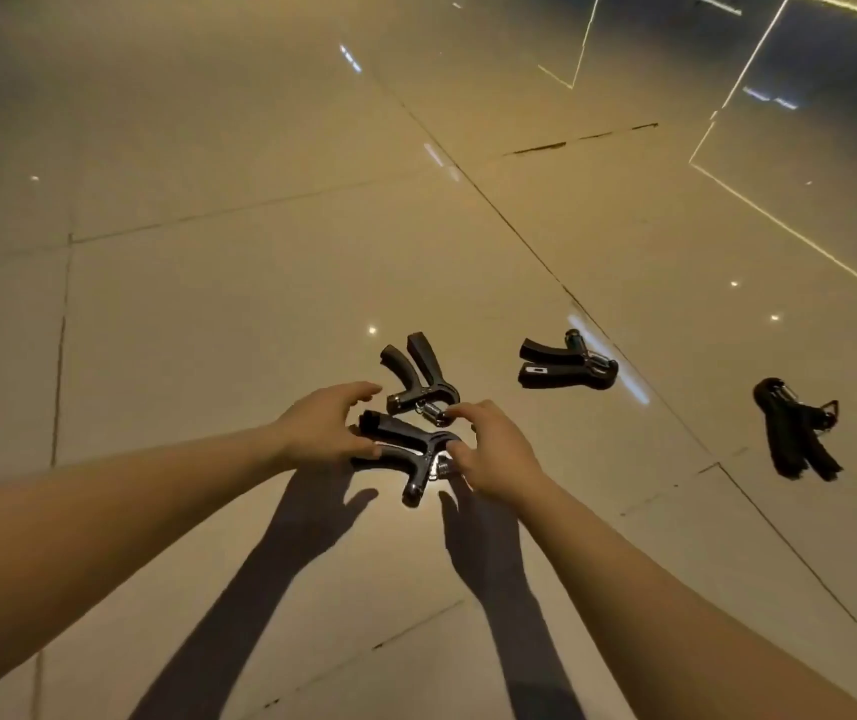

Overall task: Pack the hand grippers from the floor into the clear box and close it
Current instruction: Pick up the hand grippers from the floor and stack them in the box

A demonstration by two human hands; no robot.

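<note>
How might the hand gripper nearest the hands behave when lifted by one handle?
The nearest hand gripper is probably rigid: its handles hold a fixed V. Its metal spring suggests a head-heavy tilt. Its forked shape seems unlikely to roll.
</note>
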